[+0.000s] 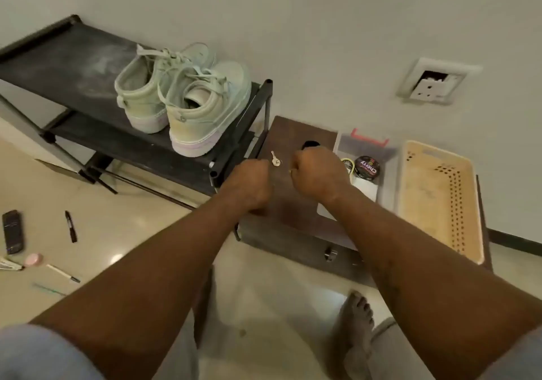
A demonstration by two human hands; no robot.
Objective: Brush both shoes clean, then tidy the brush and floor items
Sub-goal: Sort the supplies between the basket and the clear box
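Presently, step: stowing brush (311,144), likely.
Right hand (318,171): curled round brush.
Left hand (249,183): fisted, contents unclear.
Next: collect floor marker (71,226).

Home, looks like an entry corner. Low black shoe rack (58,56) against the wall, pale sneakers (181,97) on top. Wall socket (434,83), glossy tile floor (132,203). Small wooden table (293,133) with key (275,159), shoe-polish tin (366,167), plastic basket (422,191). Remote (12,231) and marker (71,226) on floor. Bare foot (356,321).
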